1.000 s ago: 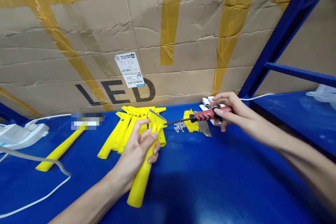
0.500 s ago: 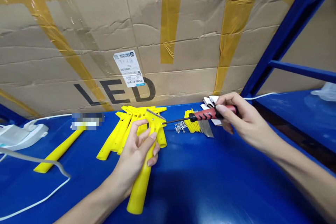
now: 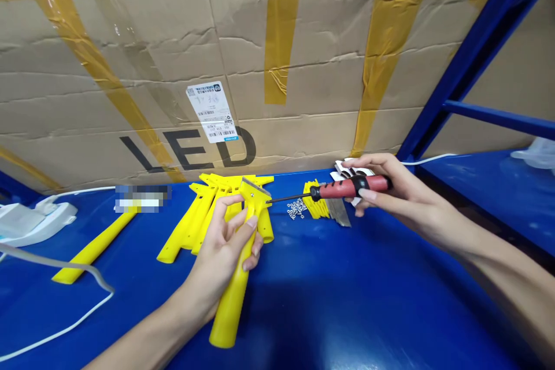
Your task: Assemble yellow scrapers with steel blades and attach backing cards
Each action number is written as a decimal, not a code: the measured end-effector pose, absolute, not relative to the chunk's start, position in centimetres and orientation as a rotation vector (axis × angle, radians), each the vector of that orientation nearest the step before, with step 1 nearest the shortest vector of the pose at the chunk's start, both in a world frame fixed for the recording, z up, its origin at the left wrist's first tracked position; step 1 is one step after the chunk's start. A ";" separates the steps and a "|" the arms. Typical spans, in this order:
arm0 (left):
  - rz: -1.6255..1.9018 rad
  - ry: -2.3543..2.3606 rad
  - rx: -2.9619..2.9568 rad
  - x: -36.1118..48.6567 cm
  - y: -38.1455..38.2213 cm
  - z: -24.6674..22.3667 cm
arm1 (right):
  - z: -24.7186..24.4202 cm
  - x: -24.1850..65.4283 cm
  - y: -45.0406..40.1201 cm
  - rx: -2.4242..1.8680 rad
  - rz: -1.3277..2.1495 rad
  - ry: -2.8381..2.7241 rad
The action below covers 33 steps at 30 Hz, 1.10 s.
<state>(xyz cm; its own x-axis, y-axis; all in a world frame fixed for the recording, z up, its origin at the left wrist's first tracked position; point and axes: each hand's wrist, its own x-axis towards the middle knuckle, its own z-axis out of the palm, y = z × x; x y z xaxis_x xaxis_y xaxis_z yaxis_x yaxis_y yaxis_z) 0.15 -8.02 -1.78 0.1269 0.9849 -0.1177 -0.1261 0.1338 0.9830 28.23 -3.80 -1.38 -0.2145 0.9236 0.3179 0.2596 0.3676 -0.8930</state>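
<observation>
Left hand: Our left hand (image 3: pixel 221 254) was clamped around the neck of a yellow plastic scraper (image 3: pixel 232 306), with the fingers curled over it and its grey metal blade (image 3: pixel 254 185) pointing away from the palm.

Right hand: Our right hand (image 3: pixel 401 193) was closed on a red-and-black handled screwdriver (image 3: pixel 351 187), gripping it near the fingertips, with its thin dark shaft (image 3: pixel 288 199) reaching toward the left hand.

Tool tip: The tip met the scraper's head just above the left hand; we could not tell whether it sat in a screw.

Handling: We judged that a firm left grip and a shaft kept in line with the head would best keep the tip from slipping.

Beyond the right hand: Small silver screws (image 3: pixel 295 208), yellow plastic pieces (image 3: pixel 314 199), steel blades (image 3: pixel 337 212) and white paper packets (image 3: pixel 351 169) lay on the blue tabletop (image 3: pixel 347 300).

Left of the left hand: A pile of yellow scraper handles (image 3: pixel 191 219) lay close by, and a lone yellow handle (image 3: pixel 91 254) lay farther out.

Ahead: A taped cardboard carton (image 3: pixel 277 69) printed "LED" stood behind everything.
</observation>
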 end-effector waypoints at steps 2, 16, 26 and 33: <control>1.089 1.077 1.068 0.1 -7.9 -1.6 | -1.4 28.1 -3.8 -1.064 0.832 -1.679; 1.079 1.037 1.029 0.3 -7.7 -1.5 | -1.1 28.2 -4.1 -1.257 0.583 -1.723; 1.093 1.029 1.030 0.3 -7.7 -1.5 | -1.4 28.8 -3.8 -1.197 0.656 -1.710; 1.082 1.045 1.047 0.2 -7.8 -1.7 | -1.4 28.6 -3.9 -1.199 0.570 -1.731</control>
